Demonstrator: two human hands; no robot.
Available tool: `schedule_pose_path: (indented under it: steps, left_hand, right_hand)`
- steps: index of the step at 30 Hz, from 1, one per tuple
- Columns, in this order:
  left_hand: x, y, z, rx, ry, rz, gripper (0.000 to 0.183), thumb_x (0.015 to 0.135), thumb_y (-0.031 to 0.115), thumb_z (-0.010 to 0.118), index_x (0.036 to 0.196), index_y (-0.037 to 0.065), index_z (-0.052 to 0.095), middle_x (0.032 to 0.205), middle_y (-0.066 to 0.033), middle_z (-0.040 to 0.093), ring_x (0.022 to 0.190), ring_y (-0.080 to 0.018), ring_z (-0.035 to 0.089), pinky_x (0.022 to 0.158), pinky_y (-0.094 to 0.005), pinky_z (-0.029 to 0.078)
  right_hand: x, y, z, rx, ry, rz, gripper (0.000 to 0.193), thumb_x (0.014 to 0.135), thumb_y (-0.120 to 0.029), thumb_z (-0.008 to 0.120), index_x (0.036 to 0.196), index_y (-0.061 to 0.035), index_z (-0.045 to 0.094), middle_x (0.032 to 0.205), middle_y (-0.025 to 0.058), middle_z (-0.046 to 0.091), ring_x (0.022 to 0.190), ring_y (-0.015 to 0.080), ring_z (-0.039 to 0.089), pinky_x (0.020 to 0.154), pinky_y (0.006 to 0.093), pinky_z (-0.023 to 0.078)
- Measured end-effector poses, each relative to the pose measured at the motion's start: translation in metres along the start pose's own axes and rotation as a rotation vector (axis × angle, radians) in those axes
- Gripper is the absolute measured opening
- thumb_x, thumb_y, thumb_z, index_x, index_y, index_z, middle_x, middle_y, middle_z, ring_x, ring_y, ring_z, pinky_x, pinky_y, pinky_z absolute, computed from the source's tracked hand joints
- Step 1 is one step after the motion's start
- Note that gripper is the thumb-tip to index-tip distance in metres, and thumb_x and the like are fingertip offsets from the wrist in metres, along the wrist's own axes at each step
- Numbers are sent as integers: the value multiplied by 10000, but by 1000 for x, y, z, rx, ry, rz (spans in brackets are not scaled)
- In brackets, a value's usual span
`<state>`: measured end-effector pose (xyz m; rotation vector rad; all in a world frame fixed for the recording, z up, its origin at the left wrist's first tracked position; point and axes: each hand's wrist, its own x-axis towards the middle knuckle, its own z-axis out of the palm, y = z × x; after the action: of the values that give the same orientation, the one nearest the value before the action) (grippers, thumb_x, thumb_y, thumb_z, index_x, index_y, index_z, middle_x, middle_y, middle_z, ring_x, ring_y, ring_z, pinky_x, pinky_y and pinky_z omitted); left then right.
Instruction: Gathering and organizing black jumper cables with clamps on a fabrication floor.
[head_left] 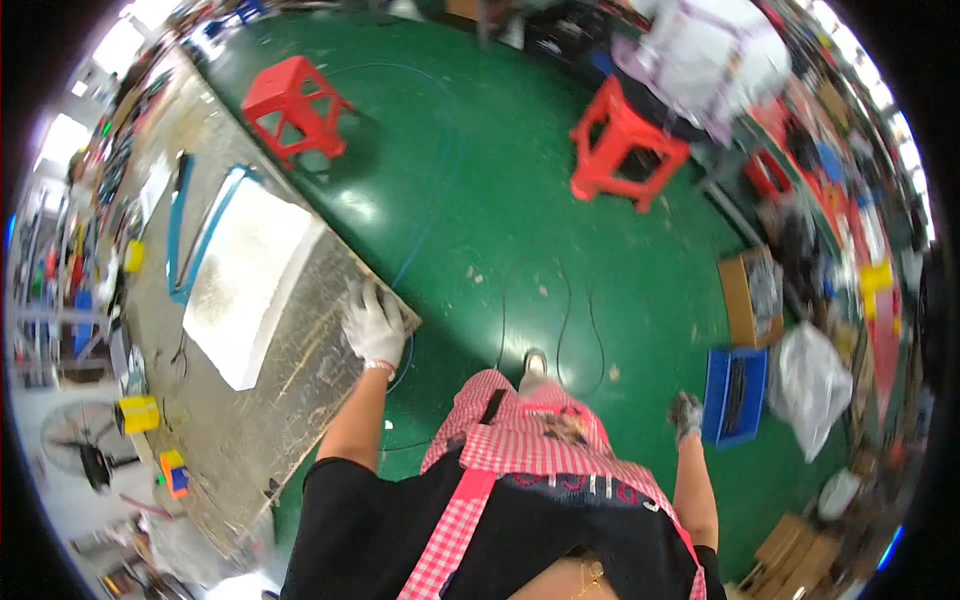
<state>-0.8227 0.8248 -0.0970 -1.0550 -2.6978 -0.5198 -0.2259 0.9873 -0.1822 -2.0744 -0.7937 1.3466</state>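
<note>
while the loosely spread left hand [372, 325], gripping nothing, rests on the worn grey counter [310, 352], perhaps for balance, a white rectangular slab [250, 270] lies left of it; the right hand [686, 413] hangs beside a blue rectangular box [716, 385], its opening and grip unclear.

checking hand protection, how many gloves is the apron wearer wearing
2: the left glove is at the table corner; the right glove shows just left of the blue crate. Neither is hidden.
</note>
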Motion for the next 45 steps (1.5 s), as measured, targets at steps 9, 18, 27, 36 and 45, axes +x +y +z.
schedule_pose_path:
  steps: [9,18,27,36,45]
  left_hand:
    - [21,8,-14,16,-54,-133,359,828,252,612,1140,75,584,1205,-189,543,1111,-394,512,953,-484,406]
    - [97,22,-22,-68,-93,-234,228,657,168,650,863,70,648,924,-141,631,878,-331,626,749,-436,516]
    - [538,31,133,-382,280,-297,249,798,110,649,1043,80,617,1006,-131,633,926,-337,607,804,-425,490]
    - [780,-77,238,-426,-565,-625,420,908,393,454,1142,80,609,1101,-176,626,1014,-362,603,880,-424,478]
    - [661,-166,344,-350,-542,-1771,411,899,388,451,1115,106,658,1180,-148,629,1090,-305,606,922,-411,468]
  right_hand:
    - [-35,-348,519,-368,-1012,-641,258,935,-204,582,1088,3,598,929,54,646,824,135,601,718,302,510]
    - [85,-384,596,-1534,-947,-557,424,844,-389,589,1144,-94,641,1124,180,645,994,342,631,817,447,508]
    - [295,-503,711,-1581,-571,-470,393,817,-326,602,1152,-122,631,1123,177,644,992,352,628,825,469,504]
    - [238,-683,1180,-1062,-932,-487,343,832,-310,586,1061,-63,652,960,169,670,854,305,645,758,391,508]
    - [15,-843,1574,-1078,-1529,-1218,299,919,-289,556,1067,-42,639,906,147,674,838,269,637,781,356,494]
